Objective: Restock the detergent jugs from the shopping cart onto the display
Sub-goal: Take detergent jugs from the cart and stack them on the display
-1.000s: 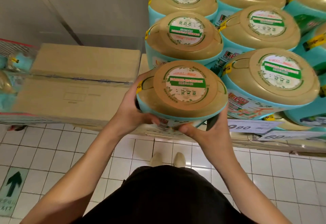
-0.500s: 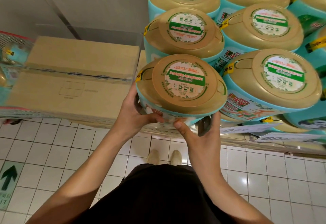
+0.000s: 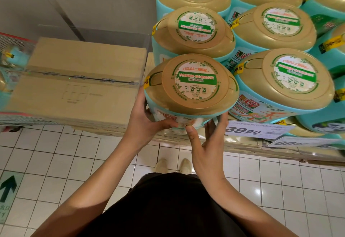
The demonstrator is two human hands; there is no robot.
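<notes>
At the front left corner of the display [image 3: 246, 146], I read the jug [image 3: 192, 87] as upright, gold cap toward the camera and round green-and-white label facing up. It sits just in front of one of the stacked jugs [image 3: 196, 31] and just left of another [image 3: 291, 80]. I cannot tell whether it touches them, or whether its base rests on anything.

Hand status:
1. Left hand [image 3: 145, 124]: fingers are wrapped round the left side of the jug below the cap. The thumb lies across the lower front wall. Grip is firm.
2. Right hand [image 3: 205, 149]: widely spread. The thumb tip presses on the lower front wall and the fingers [image 3: 222, 121] reach up the lower right side, so the jug is held between them. The palm stands off the jug.

Surroundings:
- A price tag [image 3: 255, 130] marked 39.90 hangs on the display edge just right of the right hand.
- A taped box [image 3: 78, 80] lies to the left of the display.
- Beyond the box, the cart [image 3: 13, 42] shows a red rim and wire mesh. Its contents are blurred.
- White floor tiles [image 3: 56, 162] carry a green arrow marker [image 3: 8, 188] at far left.
</notes>
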